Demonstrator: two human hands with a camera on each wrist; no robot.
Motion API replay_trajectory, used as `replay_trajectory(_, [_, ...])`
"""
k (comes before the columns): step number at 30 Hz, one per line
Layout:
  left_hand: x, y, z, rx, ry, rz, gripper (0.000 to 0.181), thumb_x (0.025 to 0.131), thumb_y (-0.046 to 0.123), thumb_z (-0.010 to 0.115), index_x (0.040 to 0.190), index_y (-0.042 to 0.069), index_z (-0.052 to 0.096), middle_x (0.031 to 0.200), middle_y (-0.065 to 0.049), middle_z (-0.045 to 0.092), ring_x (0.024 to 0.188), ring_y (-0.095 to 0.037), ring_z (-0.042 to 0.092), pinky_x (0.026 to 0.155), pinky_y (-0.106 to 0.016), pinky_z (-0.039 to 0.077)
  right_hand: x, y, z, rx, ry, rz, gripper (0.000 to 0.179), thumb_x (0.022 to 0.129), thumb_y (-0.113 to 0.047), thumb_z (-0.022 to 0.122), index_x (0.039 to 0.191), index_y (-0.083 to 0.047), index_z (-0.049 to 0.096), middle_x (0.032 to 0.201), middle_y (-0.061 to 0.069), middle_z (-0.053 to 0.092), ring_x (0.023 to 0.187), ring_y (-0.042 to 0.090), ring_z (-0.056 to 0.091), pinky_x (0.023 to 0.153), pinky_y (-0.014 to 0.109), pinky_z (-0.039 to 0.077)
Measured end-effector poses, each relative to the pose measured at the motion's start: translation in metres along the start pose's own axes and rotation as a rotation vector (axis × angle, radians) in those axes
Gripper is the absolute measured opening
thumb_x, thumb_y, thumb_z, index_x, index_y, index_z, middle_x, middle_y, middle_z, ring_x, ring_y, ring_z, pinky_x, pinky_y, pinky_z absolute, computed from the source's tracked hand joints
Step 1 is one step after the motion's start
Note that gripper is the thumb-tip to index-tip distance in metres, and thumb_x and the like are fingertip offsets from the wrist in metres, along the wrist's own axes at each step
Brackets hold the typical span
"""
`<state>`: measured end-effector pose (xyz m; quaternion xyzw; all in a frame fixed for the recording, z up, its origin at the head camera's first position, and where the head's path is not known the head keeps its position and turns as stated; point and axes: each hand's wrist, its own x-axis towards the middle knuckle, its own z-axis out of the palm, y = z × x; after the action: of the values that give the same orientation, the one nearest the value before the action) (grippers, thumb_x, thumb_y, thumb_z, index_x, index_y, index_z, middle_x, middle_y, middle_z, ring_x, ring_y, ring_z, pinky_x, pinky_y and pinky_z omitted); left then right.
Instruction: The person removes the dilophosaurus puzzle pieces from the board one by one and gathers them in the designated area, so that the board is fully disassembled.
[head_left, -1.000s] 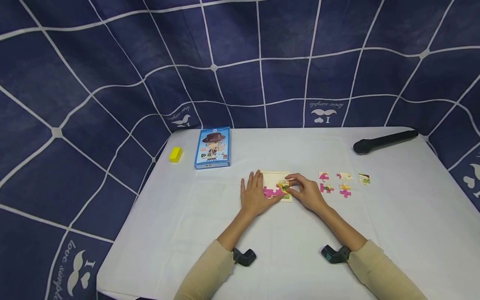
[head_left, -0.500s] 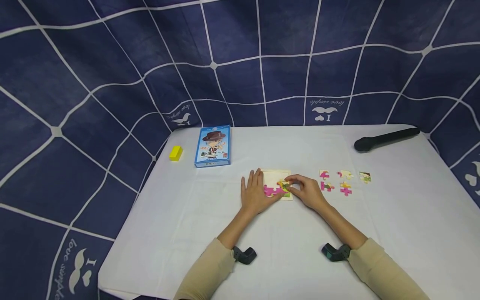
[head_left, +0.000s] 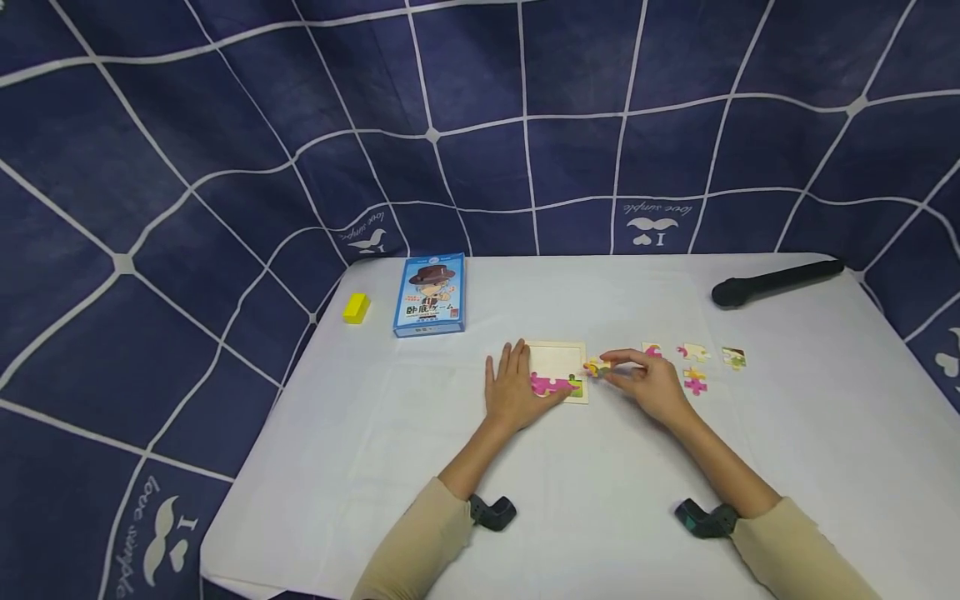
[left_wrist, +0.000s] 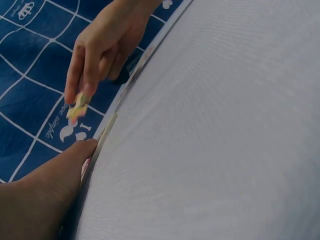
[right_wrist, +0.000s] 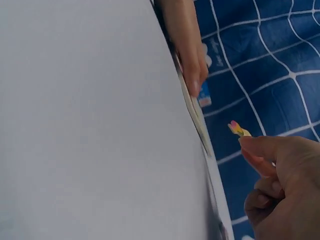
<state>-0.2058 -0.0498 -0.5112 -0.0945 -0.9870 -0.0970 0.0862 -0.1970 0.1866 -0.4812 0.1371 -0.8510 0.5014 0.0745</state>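
Observation:
A square puzzle frame [head_left: 557, 344] lies on the white table, with pink and green pieces [head_left: 553, 385] set along its near side. My left hand [head_left: 516, 395] rests on the frame's left and near edges, fingers straight, thumb over the near right part. Just off the frame's right edge, my right hand [head_left: 651, 385] pinches a yellow puzzle piece [head_left: 596, 367] between thumb and fingertips. In both wrist views this yellow piece [left_wrist: 77, 108] is held up above the table.
Several loose puzzle pieces [head_left: 693, 352] lie to the right, partly behind the right hand. A blue card-game box [head_left: 430, 296] and a yellow block [head_left: 356, 308] stand at the back left. A black microphone [head_left: 776, 282] lies at the back right.
My right hand has lifted the yellow piece out of the frame and moved it right, baring the spot above the green piece. The left hand keeps its place on the frame.

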Motion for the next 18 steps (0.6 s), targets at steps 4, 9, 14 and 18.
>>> replay_trajectory(4, [0.000,0.000,-0.001,-0.012,-0.007,-0.008,0.108,0.069,0.084,0.038,0.145,0.008,0.027,0.151,-0.005,0.024,0.138,-0.025,0.016,0.110,-0.051,0.007,-0.012,0.006,-0.027,-0.054,0.062,0.025,0.028,0.077,-0.013,0.075,0.104,-0.013,0.069,0.066,0.002,0.058,0.036,-0.001,0.020,0.030,0.025,0.022])
replay_trajectory(9, [-0.001,0.000,-0.001,-0.027,-0.003,-0.010,0.107,0.070,0.083,0.040,0.145,0.008,0.027,0.150,-0.006,0.025,0.139,-0.025,0.016,0.110,-0.051,0.007,-0.028,0.016,-0.067,-0.143,0.135,0.089,0.030,0.078,-0.019,0.075,0.105,-0.010,0.069,0.079,0.002,0.062,0.036,0.000,0.025,0.031,0.027,0.025])
replay_trajectory(14, [-0.001,0.000,-0.001,-0.044,-0.001,-0.004,0.106,0.070,0.082,0.041,0.145,0.008,0.028,0.150,-0.006,0.025,0.139,-0.026,0.016,0.110,-0.051,0.006,-0.045,0.026,-0.103,-0.202,0.174,0.191,0.035,0.080,-0.027,0.073,0.110,-0.009,0.066,0.085,-0.008,0.062,0.037,0.004,0.028,0.034,0.029,0.024])
replay_trajectory(18, [-0.001,0.000,-0.001,-0.049,0.009,0.002,0.105,0.070,0.081,0.042,0.144,0.008,0.029,0.150,-0.006,0.026,0.138,-0.026,0.017,0.110,-0.052,0.007,-0.056,0.037,-0.123,-0.238,0.180,0.284,0.043,0.082,-0.034,0.070,0.115,-0.007,0.063,0.085,-0.009,0.061,0.040,0.008,0.036,0.036,0.030,0.027])
